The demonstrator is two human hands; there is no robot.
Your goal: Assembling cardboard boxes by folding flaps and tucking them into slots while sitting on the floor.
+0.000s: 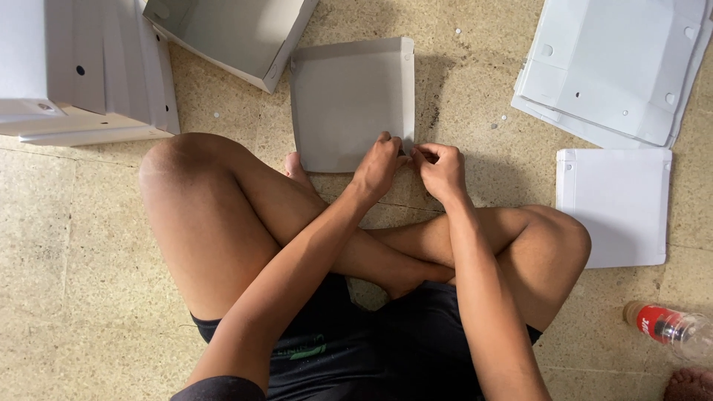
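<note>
A grey cardboard box lid (349, 100) lies on the speckled floor in front of my crossed legs, its side flaps partly folded up. My left hand (379, 165) and my right hand (440, 169) meet at the lid's near right corner. Both pinch that corner flap between fingers and thumb. My left forearm crosses over my legs to reach it.
An open grey box (230, 33) sits beyond the lid. White folded boxes (82, 70) are stacked at the far left. Flat white cardboard blanks (616, 67) lie at the far right, a single folded lid (616, 204) below them. A plastic bottle (672, 327) lies at the right.
</note>
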